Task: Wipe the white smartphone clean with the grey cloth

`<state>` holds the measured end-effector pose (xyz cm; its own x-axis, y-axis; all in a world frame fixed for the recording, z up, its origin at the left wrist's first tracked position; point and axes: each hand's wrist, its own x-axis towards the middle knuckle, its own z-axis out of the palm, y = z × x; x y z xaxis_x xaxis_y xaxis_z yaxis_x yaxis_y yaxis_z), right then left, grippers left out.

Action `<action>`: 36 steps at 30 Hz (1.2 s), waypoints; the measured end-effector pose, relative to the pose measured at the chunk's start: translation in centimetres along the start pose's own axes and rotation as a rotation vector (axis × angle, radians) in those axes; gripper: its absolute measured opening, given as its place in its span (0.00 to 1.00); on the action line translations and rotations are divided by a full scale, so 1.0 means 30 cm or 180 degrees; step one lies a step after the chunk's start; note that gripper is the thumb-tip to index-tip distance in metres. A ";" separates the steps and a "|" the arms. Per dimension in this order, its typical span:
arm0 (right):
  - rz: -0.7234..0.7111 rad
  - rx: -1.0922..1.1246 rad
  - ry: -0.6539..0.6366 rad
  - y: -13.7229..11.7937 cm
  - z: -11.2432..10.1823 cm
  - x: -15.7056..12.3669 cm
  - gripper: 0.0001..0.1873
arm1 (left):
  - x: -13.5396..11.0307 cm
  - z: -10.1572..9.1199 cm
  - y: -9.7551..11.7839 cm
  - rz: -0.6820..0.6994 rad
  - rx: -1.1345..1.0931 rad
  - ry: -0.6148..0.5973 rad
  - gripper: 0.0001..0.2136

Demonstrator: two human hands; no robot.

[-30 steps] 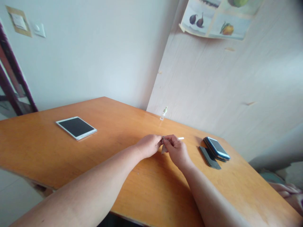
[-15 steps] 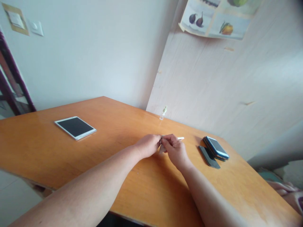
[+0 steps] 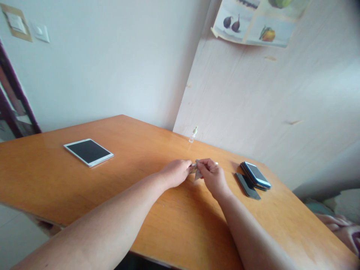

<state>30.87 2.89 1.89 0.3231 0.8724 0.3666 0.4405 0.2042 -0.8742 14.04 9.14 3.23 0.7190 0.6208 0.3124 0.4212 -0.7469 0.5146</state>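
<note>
My left hand (image 3: 176, 173) and my right hand (image 3: 212, 176) meet over the middle of the orange wooden table (image 3: 84, 187). Both are closed, pinching a small pale packet (image 3: 197, 170) between their fingertips. What the packet is, I cannot make out. A small white stick-like thing (image 3: 215, 163) lies on the table just behind my right hand.
A white tablet (image 3: 88, 152) lies at the table's left. A stack of phones (image 3: 254, 175) lies to the right of my hands. A tiny clear bottle with a green cap (image 3: 193, 134) stands by the wall. A fruit poster (image 3: 253, 20) hangs above. Fabric (image 3: 334, 217) lies at the lower right.
The packet has come out a little more between my fingertips, and my right hand has shifted slightly right. The view has drifted a bit.
</note>
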 end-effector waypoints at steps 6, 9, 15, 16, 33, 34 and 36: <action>0.0257 0.0147 0.0360 0.034 -0.056 0.032 0.20 | 0.002 -0.001 -0.005 -0.0052 0.0041 0.0029 0.12; 0.0445 0.0223 0.0930 0.079 -0.134 0.066 0.20 | 0.004 -0.004 -0.002 -0.0069 0.0099 0.0003 0.12; 0.0045 0.0076 0.0246 0.029 -0.034 0.017 0.19 | 0.001 0.004 -0.010 -0.0073 0.0001 0.0064 0.11; -0.0025 0.0054 0.0055 0.015 -0.009 0.007 0.19 | 0.000 0.005 -0.012 -0.0049 -0.0032 0.0071 0.11; -0.0217 -0.0508 0.0036 0.002 0.019 -0.005 0.17 | -0.001 0.006 -0.014 0.0031 -0.0108 0.0142 0.10; -0.0196 -0.0525 0.0044 0.004 0.014 -0.002 0.17 | -0.001 0.005 -0.014 0.0019 -0.0113 0.0141 0.10; -0.0015 -0.0539 0.0325 0.029 -0.028 0.018 0.18 | 0.000 0.003 -0.012 -0.0045 -0.0063 0.0127 0.11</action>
<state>32.14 3.17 1.59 0.4002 0.8204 0.4084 0.5740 0.1230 -0.8096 13.92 9.39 2.98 0.6903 0.6406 0.3364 0.4199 -0.7332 0.5348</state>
